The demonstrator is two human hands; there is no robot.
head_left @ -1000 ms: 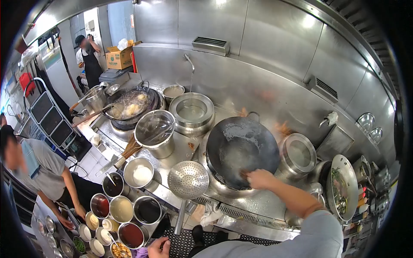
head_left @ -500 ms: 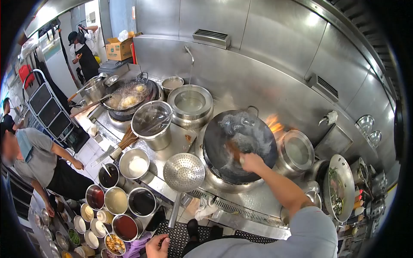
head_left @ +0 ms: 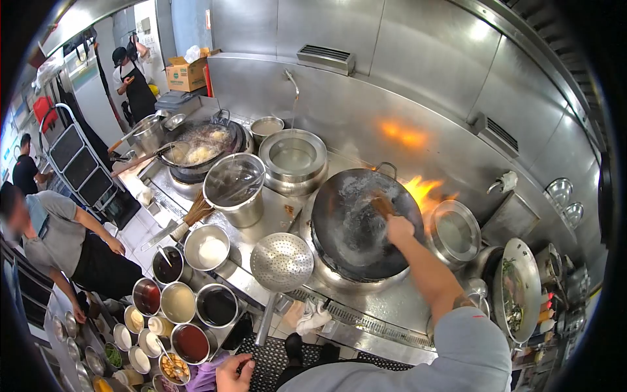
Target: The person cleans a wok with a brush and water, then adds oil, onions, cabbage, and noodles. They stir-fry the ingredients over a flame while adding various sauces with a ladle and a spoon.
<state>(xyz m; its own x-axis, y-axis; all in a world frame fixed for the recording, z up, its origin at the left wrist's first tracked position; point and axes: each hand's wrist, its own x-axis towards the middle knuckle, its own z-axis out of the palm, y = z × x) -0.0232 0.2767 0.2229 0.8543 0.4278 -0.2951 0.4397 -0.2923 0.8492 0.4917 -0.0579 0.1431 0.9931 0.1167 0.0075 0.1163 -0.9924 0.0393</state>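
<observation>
My right hand (head_left: 400,228) is closed on the handle of a brown brush (head_left: 382,204), whose bristles touch the inner wall of a large black wok (head_left: 353,228). Wet, foamy streaks cover the wok's inside. Orange flames (head_left: 423,191) rise at its right rear rim. My left hand (head_left: 235,372) hangs low at the bottom edge, its fingers curled; whether it holds anything is hidden. Nearest to it are a purple cloth (head_left: 210,374) and a pot of red sauce (head_left: 190,343). A perforated ladle (head_left: 281,262) rests left of the wok.
Oil bubbles around food in another wok (head_left: 202,140) at the back left. Metal pots (head_left: 292,160) stand between the woks, and a pan with greens (head_left: 518,291) is at the right. A co-worker (head_left: 72,242) stands left by the sauce pots; another person (head_left: 135,81) is farther back.
My right hand and the brush have moved up and right inside the wok. Less water shows in it. The flames are larger, with an orange glow now on the back wall.
</observation>
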